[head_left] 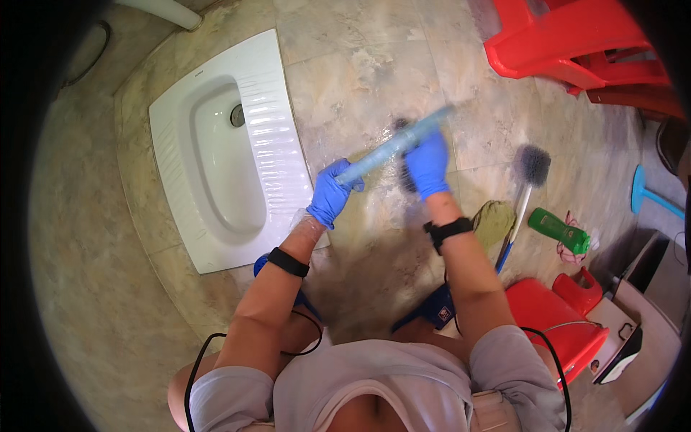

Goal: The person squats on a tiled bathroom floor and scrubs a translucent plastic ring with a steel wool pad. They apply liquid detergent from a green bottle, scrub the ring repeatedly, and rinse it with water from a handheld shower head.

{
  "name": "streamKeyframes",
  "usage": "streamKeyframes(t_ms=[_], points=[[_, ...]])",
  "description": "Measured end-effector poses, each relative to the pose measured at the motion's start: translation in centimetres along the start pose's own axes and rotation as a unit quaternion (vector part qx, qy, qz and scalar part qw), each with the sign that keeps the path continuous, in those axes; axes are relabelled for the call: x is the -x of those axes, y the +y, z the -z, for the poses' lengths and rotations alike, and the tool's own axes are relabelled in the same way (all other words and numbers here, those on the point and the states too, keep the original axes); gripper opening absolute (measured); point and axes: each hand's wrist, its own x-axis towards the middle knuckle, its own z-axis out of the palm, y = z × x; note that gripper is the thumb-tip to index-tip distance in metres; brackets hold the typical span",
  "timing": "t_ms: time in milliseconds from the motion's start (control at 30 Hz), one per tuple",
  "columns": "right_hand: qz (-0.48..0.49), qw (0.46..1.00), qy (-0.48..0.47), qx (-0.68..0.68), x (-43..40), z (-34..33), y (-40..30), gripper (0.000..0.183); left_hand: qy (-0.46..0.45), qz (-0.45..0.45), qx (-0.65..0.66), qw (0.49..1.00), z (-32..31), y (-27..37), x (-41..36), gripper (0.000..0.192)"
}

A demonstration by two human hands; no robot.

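Observation:
Near the centre, my left hand [330,191], in a blue disposable glove, grips the lower end of a blurred light blue rod [391,151]. The rod slants up to the right over the tiled floor, across the fingertips of my right hand [429,162], also gloved. Dark bristles [407,175] show beside my right hand and beyond the rod; what that hand's hidden fingers hold cannot be told. At left, a white ceramic squat toilet pan [224,162] is set in the floor, just beyond my left hand. The floor [367,97] under the rod looks wet.
Right of my arms lie a round-headed toilet brush [532,167], a green cloth [494,221] and a green bottle [556,229] on a pink cloth. A red bucket [556,318] stands lower right, red plastic stools [567,48] upper right. A white pipe [167,11] is upper left.

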Motion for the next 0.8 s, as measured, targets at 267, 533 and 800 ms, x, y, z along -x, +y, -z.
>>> streamKeyframes(t_ms=[267, 533, 800], points=[[0.048, 0.994, -0.073, 0.066, 3.7, -4.0, -2.3, 0.016, 0.027, -0.052, -0.112, 0.992, -1.2, -1.3, -1.0, 0.025], [0.049, 0.996, 0.066, 0.024, 2.5, -2.6, 0.5, 0.012, 0.013, -0.120, -0.103, 0.987, -4.4, -1.5, 0.1, 0.025], [0.051, 0.991, -0.016, 0.122, -1.4, 1.2, 0.3, 0.009, 0.032, 0.076, 0.026, 0.996, -4.2, 1.1, 1.4, 0.017]])
